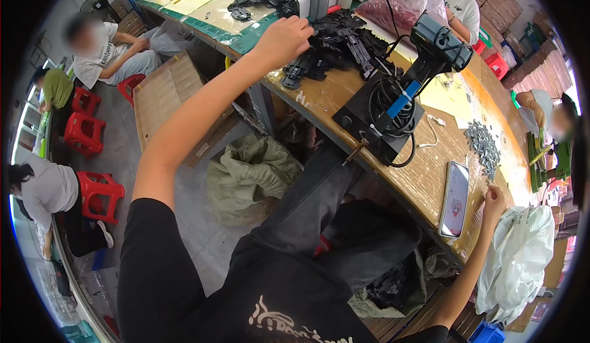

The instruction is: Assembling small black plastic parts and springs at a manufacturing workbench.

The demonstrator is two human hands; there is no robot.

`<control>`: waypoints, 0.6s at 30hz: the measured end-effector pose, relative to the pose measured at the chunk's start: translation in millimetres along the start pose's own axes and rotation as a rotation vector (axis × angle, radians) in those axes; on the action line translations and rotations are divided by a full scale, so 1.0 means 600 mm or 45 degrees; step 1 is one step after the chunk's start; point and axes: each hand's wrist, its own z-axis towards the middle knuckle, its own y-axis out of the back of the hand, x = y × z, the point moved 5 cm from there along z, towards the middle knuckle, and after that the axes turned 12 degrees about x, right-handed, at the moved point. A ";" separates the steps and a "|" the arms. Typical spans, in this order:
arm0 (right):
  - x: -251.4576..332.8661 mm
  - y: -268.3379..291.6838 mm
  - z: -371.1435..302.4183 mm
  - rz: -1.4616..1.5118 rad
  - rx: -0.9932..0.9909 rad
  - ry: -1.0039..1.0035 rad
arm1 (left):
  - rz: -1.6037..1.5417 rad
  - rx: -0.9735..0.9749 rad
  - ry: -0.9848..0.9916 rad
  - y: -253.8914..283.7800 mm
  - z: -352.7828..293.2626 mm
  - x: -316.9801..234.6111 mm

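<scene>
My left hand [284, 41] reaches out to the left edge of a heap of black plastic parts [353, 42] on the workbench. Its fingers are curled, and what they hold, if anything, is hidden. On the right, my right hand [494, 203] is closed in a pinch near the bench edge, just below a pile of small grey metal pieces [482, 146]. Anything in that pinch is too small to make out. Beside this hand a smartphone [454, 199] lies face up with its screen lit.
Between my hands stands a black device [399, 97] with a coiled cable. A white plastic bag [515, 263] hangs at the right; a green woven sack [249, 177] sits under the bench. Several people work around, near red stools [100, 195]. A clear bag of reddish parts [402, 5] lies farther back.
</scene>
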 end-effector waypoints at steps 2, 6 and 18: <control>-0.007 0.003 -0.016 0.390 -0.081 -0.022 | -0.228 -0.198 -0.025 0.013 -0.009 0.012; 0.002 0.003 -0.043 0.428 -0.168 0.014 | -0.428 -0.312 0.075 0.033 -0.023 0.021; 0.250 0.088 -0.231 1.181 -0.369 0.228 | -2.399 -0.071 0.603 0.111 -0.173 -0.165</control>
